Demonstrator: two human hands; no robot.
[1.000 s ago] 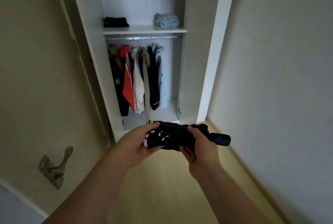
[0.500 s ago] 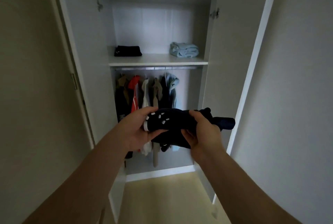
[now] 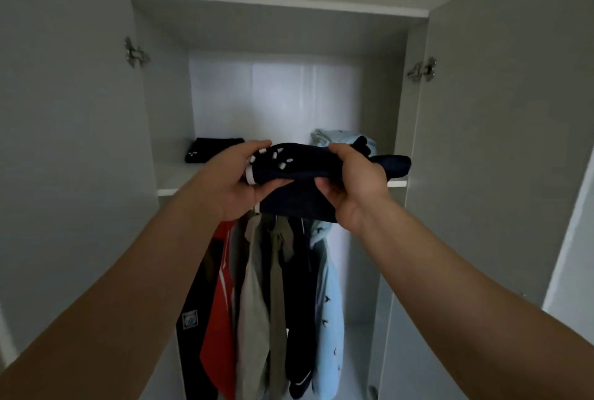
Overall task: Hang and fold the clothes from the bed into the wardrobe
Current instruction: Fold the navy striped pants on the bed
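1. left hand (image 3: 238, 181) and right hand (image 3: 356, 189) are clamping the folded navy garment (image 3: 305, 164), one each end, just in front of the shelf (image 3: 176, 176).
2. shelving step, i'd say: next it's needing a set-down mid-shelf, between the black pile (image 3: 213, 149) and pale blue pile (image 3: 334, 139).

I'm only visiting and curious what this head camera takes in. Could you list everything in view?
wardrobe: one, white, ahead, doors open
shelf: one, white, inside wardrobe
hinges: two, metal, upper left and right
black folded garment: one, shelf's left
light-blue folded garment: one, shelf's right, partly hidden
hanging clothes: about six; black, red, grey, olive, navy, light blue; below shelf
navy folded garment: one, white marks, held before shelf
left hand: grips its left end
right hand: grips its right part
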